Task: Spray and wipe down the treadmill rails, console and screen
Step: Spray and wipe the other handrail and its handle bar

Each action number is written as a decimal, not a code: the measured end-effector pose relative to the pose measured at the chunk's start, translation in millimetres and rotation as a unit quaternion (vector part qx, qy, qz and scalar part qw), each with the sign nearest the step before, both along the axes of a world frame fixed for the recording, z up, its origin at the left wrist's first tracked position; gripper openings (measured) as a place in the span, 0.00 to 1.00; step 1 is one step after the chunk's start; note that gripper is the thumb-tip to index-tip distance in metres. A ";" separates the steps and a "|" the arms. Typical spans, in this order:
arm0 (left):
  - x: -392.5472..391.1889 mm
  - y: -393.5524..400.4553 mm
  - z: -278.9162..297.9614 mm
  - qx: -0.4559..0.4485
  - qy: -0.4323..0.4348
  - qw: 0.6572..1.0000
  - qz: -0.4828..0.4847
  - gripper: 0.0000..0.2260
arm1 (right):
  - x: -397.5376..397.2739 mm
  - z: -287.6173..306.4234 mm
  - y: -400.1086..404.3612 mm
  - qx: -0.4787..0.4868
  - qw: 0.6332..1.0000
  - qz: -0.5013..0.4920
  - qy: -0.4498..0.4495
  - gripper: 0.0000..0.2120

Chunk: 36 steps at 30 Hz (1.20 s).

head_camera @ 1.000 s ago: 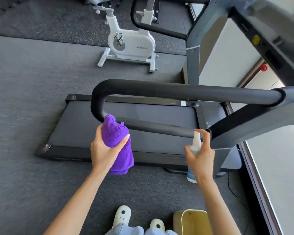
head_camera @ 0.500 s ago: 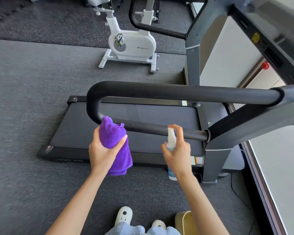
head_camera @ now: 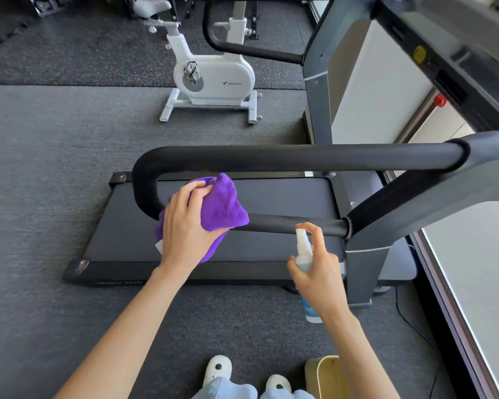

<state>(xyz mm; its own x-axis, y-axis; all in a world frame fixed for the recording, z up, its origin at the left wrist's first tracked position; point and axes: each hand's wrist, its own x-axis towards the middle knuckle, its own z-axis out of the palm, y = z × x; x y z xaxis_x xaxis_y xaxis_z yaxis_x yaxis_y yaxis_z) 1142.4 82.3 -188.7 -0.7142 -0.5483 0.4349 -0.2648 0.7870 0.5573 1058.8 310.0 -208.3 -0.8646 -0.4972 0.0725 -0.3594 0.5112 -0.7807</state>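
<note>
The left hand grips a bunched purple cloth, fingers curled over its top and thumb under it, and presses it onto the lower black foam bar of the treadmill rail, right at the bend where the rail curves up to its upper bar. Part of the cloth hangs below the hand on the near side. To the right of that hand, with a bare stretch of the lower bar between them, the right hand holds a small clear spray bottle upright, fingers wrapped round its body and the index finger arched over the white nozzle, which sits just in front of the bar. Beyond both hands lies the treadmill deck on the grey floor. Past the deck, far from the hands, stands a white exercise bike. Up and to the right of the right hand is the treadmill console, blurred. Below the hands are two white shoes and, just right of them, a yellow bin
</note>
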 end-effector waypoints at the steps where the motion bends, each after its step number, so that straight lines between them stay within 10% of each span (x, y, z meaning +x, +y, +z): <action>1: -6.5 -5.6 -3.9 -0.040 -0.036 0.998 -0.009 0.32 | -0.5 -0.2 0.8 -0.001 1.000 0.000 0.002 0.24; 13: -38.1 -26.5 -30.7 -0.193 -0.213 0.958 -0.001 0.39 | -9.0 -7.5 -17.8 -0.007 1.000 0.003 0.003 0.25; 22: -98.4 50.2 -38.9 -0.190 -0.252 0.947 -0.051 0.43 | -17.8 1.7 -7.4 -0.039 0.999 -0.020 0.011 0.27; 36: -33.7 -36.3 -26.9 -0.236 -0.240 0.942 -0.001 0.35 | -12.7 -6.0 -23.3 -0.045 0.998 -0.033 -0.010 0.25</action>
